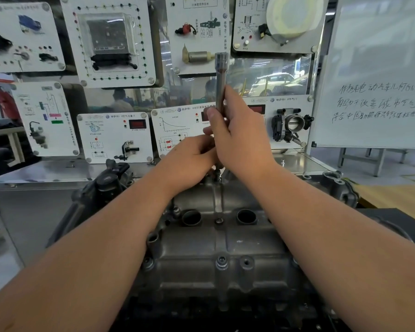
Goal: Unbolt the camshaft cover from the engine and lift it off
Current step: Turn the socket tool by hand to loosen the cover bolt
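Nearest the camera, two bare forearms are reaching forward over the engine (101, 195), crossing above the camshaft cover (225, 255). The cover is sitting in place on top of the engine, a dull grey casting running away from the viewer. A bolt (222, 261) is sitting in a boss near the cover's near edge, with an empty bolt hole (246, 262) just beside it on the right. Farther along, two round plug wells (191, 217) are opening upward on either side of a small central bolt (219, 220).

At the far end of the cover the hands are meeting. The left hand (189, 161) is lying low, its fingers curled in toward the base of the tool; what they are pinching is hidden behind the right hand, so I cannot tell. The right hand (240, 137) is wrapping its fingers and thumb around a long socket extension (221, 77), which is standing nearly upright with its socket end pointing up, well above the cover. The tool's lower end is hidden between the two hands.

Beyond the engine, a metal counter (58, 171) is carrying a row of white training boards (115, 137) with sensors, red displays and wiring diagrams. One board on the right is bearing a throttle body (291, 124). More boards are hanging above. At far right a whiteboard (379, 75) with handwritten characters is standing.
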`<action>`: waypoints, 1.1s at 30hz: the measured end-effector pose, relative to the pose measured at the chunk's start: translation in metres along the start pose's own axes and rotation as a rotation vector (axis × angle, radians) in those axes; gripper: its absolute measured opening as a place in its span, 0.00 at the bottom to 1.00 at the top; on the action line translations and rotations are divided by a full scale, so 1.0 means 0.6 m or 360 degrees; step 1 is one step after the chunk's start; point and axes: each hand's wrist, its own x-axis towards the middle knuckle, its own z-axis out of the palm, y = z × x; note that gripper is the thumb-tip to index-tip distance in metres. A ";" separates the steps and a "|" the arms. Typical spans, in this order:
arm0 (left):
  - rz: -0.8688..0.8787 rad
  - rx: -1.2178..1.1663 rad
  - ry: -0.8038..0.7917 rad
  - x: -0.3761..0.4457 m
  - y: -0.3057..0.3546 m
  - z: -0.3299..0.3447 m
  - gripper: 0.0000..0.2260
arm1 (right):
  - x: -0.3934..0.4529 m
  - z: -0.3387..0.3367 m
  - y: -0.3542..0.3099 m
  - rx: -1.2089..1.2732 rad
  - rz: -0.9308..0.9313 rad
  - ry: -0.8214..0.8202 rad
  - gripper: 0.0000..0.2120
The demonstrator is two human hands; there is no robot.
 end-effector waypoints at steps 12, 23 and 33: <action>0.0011 0.0024 -0.0018 -0.001 0.001 -0.002 0.16 | -0.001 0.000 0.001 -0.0002 -0.0040 0.0040 0.22; 0.0006 -0.0024 0.0012 0.004 -0.006 -0.003 0.07 | -0.002 0.002 0.001 0.0098 -0.0002 -0.0024 0.25; 0.0011 -0.0020 -0.0032 0.003 -0.007 0.000 0.09 | 0.001 0.000 0.001 -0.0025 -0.0005 -0.0010 0.25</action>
